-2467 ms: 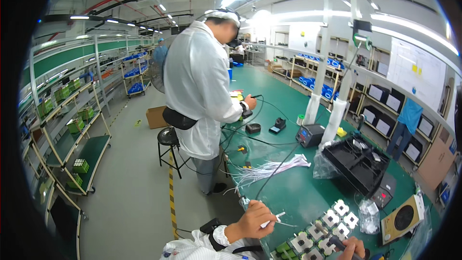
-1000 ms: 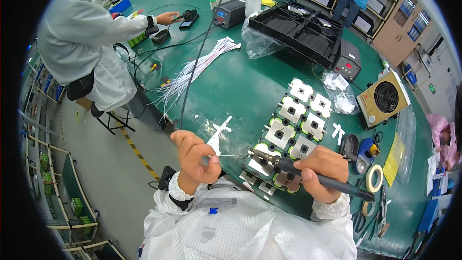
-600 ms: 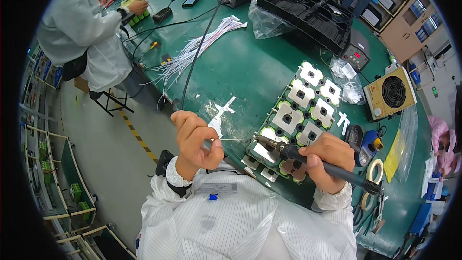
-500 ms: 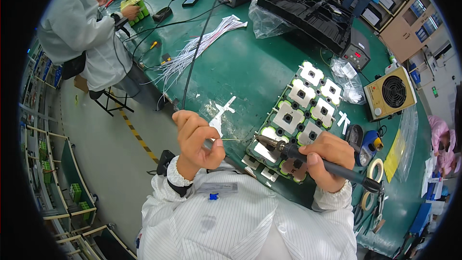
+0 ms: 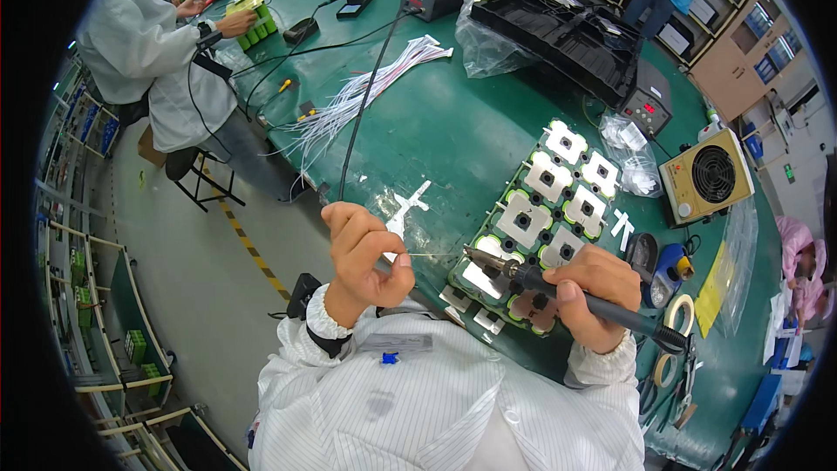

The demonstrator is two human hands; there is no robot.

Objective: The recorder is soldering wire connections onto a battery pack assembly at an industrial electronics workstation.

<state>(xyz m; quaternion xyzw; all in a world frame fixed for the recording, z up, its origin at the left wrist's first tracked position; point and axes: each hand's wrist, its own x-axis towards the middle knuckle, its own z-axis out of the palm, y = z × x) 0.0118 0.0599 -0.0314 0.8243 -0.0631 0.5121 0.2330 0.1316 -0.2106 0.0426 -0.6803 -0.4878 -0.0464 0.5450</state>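
My right hand [image 5: 597, 295] is wrapped round the dark handle of a soldering iron [image 5: 527, 277], whose metal tip points left over the near left corner of a battery pack [image 5: 525, 220]. The pack has a dark frame, green-edged cells and white-grey metal plates on top. To its left, my left hand [image 5: 366, 255] pinches a thin length of solder wire [image 5: 429, 255] that runs right toward the iron's tip. Whether wire and tip touch is too small to tell. Small white strips [image 5: 488, 318] lie by the pack's near edge.
A fan unit [image 5: 708, 176], tape rolls [image 5: 679, 316] and pliers [image 5: 689, 384] stand or lie at right. Behind are a soldering station [image 5: 647, 100] and a black case [image 5: 558, 30]. A black cable [image 5: 366, 105] crosses near white wires [image 5: 357, 105]. A co-worker [image 5: 148, 44] works at far left.
The view has shifted slightly. Both hands keep nearly the same pose, the iron staying at the pack's near left corner. At far left, the co-worker's body and arms have moved a little.
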